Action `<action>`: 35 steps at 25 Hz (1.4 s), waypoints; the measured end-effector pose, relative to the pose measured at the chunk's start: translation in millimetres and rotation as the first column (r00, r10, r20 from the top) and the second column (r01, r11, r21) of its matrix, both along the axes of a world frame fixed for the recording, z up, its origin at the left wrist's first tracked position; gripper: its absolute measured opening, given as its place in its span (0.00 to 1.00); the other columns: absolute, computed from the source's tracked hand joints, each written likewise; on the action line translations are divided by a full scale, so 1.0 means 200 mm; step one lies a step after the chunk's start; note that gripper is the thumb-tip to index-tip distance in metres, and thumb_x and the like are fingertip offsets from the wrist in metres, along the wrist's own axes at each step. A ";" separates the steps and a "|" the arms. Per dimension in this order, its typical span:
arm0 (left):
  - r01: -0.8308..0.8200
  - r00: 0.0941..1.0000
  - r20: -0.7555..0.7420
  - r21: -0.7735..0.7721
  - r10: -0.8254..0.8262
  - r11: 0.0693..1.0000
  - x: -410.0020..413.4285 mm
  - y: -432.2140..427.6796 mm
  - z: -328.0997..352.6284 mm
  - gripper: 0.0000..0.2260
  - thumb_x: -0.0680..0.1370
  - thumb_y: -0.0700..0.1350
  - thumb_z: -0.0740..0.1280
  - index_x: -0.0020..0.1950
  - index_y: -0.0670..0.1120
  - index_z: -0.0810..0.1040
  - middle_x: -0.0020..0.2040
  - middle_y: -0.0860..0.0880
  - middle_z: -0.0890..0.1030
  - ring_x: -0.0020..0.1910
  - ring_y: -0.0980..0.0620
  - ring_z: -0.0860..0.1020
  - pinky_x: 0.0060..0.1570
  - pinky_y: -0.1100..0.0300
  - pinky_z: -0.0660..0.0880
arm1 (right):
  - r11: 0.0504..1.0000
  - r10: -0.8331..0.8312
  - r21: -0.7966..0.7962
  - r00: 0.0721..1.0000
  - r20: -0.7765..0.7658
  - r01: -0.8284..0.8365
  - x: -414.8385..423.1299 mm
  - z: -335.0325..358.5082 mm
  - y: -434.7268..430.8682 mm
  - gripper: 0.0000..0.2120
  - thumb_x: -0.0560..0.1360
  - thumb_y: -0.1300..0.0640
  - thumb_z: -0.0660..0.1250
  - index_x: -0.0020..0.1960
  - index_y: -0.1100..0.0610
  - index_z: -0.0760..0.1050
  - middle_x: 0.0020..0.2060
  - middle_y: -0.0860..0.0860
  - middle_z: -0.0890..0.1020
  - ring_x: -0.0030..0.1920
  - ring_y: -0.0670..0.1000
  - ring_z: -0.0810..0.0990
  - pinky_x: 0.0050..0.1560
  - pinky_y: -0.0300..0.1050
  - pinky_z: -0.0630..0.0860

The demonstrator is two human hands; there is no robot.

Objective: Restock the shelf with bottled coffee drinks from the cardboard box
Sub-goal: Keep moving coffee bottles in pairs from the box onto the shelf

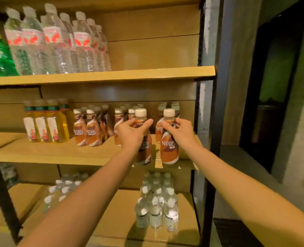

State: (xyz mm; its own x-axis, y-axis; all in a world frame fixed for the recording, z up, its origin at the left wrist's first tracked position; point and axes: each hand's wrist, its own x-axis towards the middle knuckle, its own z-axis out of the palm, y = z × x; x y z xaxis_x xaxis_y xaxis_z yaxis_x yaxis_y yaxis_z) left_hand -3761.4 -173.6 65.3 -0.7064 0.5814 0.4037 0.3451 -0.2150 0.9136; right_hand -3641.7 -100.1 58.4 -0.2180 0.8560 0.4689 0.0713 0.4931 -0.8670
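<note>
restocking looks well underway, with rows of coffee bottles [87, 129] standing on the middle shelf [58, 154] and bare gaps left, while the left hand [131, 134] grips the left bottle [145, 152] and the right hand [178, 132] the right bottle [169, 150] by their necks at its front edge; the cardboard box is out of view.

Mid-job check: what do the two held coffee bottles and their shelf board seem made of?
Brown-labelled coffee bottle in the left hand and its twin in the right hand: probably clear plastic, tan drink showing above glossy wrap labels; cream caps look matte plastic. Tan shelf board: matte, possibly laminate or cardboard.
</note>
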 end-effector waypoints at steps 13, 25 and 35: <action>0.247 0.968 0.026 0.037 -0.248 0.968 -0.13 0.51 -0.10 0.08 0.70 0.49 0.74 0.46 0.51 0.81 0.37 0.57 0.79 0.42 0.59 0.79 0.35 0.68 0.68 | 0.969 -0.244 -0.023 0.969 0.044 0.245 -0.11 -0.07 0.31 0.13 0.76 0.54 0.66 0.57 0.59 0.75 0.48 0.51 0.81 0.48 0.47 0.79 0.46 0.38 0.75; 0.197 0.980 -0.033 0.044 -0.196 0.979 -0.04 0.68 -0.16 0.22 0.69 0.54 0.74 0.58 0.47 0.72 0.48 0.54 0.76 0.49 0.55 0.76 0.45 0.64 0.71 | 0.979 -0.203 -0.020 0.974 -0.097 0.202 -0.12 -0.18 0.44 0.22 0.75 0.50 0.67 0.66 0.53 0.67 0.53 0.47 0.77 0.54 0.45 0.76 0.55 0.41 0.75; 0.229 0.806 -0.342 -0.573 -0.484 0.787 -0.24 0.69 -0.44 0.21 0.75 0.53 0.67 0.63 0.45 0.72 0.59 0.46 0.79 0.56 0.45 0.77 0.57 0.51 0.74 | 0.901 -0.414 0.203 0.618 0.669 0.384 -0.02 -0.46 0.46 0.24 0.71 0.36 0.64 0.56 0.53 0.75 0.51 0.52 0.82 0.53 0.55 0.78 0.53 0.52 0.74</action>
